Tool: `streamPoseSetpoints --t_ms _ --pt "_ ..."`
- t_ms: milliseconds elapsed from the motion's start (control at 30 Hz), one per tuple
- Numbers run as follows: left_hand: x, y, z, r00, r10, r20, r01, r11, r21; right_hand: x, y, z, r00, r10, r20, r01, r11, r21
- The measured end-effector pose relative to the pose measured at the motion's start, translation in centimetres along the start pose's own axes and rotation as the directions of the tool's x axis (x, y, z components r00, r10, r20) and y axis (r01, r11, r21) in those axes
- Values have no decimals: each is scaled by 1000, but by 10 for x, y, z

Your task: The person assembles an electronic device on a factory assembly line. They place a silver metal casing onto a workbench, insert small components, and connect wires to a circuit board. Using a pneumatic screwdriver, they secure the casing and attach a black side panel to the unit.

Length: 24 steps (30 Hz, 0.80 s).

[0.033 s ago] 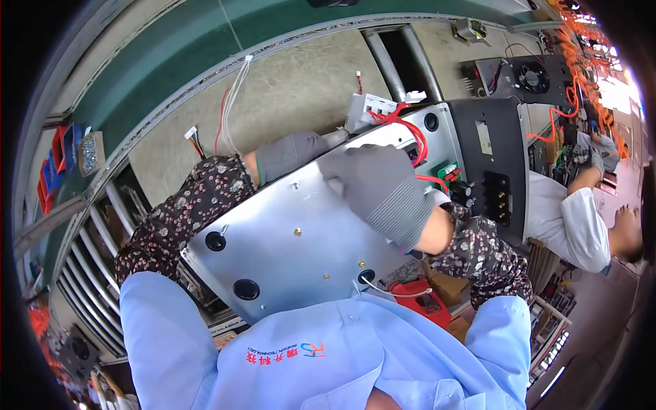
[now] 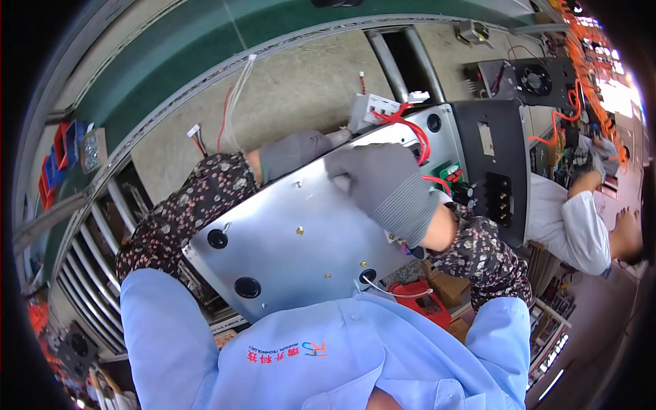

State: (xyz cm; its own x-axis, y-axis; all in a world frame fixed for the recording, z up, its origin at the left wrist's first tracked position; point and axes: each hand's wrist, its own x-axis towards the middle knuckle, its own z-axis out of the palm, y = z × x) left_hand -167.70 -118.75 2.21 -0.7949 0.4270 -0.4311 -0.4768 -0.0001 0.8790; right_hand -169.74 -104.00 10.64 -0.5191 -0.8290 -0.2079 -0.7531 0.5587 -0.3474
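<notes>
Across my lap and the bench edge lies a silvery sheet-metal chassis [image 2: 301, 253] with black round feet and small brass fittings. My left hand [image 2: 297, 154], grey-gloved, is at its far edge, with fingers partly hidden behind the metal and one fingertip beside a white connector block [image 2: 369, 109]. My right hand [image 2: 383, 181], also gloved and slightly blurred, is closed in a fist over the panel's right half; what its fingers hold is hidden. Beside it are red wires [image 2: 418, 133], a green circuit board [image 2: 449, 174] and a black end panel [image 2: 488, 154].
Loose white wires [image 2: 240, 96] and a multicoloured cable [image 2: 197, 137] lie on the grey bench [image 2: 307, 75]. Red and blue bins [image 2: 68, 140] stand far left. A unit with a fan [image 2: 533, 78] and orange coiled hoses [image 2: 581, 55] are far right, near another person in white [image 2: 570, 229].
</notes>
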Motion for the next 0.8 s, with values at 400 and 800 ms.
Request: streamPoseSetpoints --t_ms 400,800 --pt "24 -52 -26 855 465 230 -508 838 198 11 -6 -4 962 273 21 -272 962 -21" --pt "-30 54 -15 985 169 -28 -120 567 -815 -3 14 -53 950 192 -248 -27 838 546"
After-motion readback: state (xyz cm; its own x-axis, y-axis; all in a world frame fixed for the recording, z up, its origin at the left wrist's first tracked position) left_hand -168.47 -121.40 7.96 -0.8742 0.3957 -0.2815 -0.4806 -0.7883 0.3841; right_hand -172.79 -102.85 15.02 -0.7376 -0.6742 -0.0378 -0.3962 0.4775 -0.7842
